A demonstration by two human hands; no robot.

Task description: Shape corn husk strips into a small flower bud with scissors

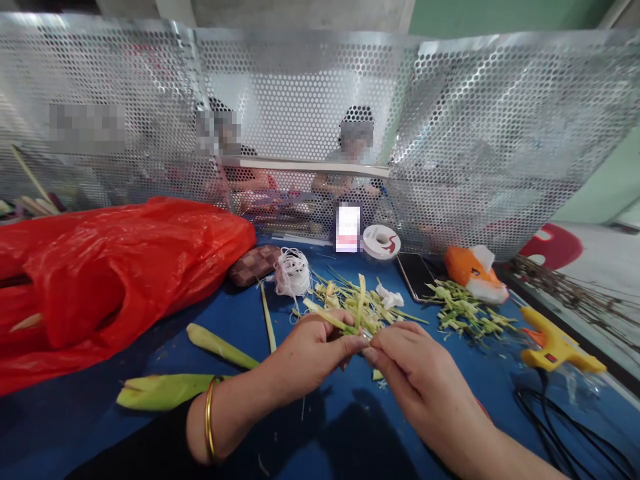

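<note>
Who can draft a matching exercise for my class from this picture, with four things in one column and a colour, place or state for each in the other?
Things:
1. glue gun
2. leaf strips
3. plastic bag
4. string

Descriptions:
A. red, on the left side of the picture
B. white, in a loose coil
C. bright yellow, on the right side
D. held up in the left hand

Pairs: 1-C, 2-D, 3-A, 4-B
</note>
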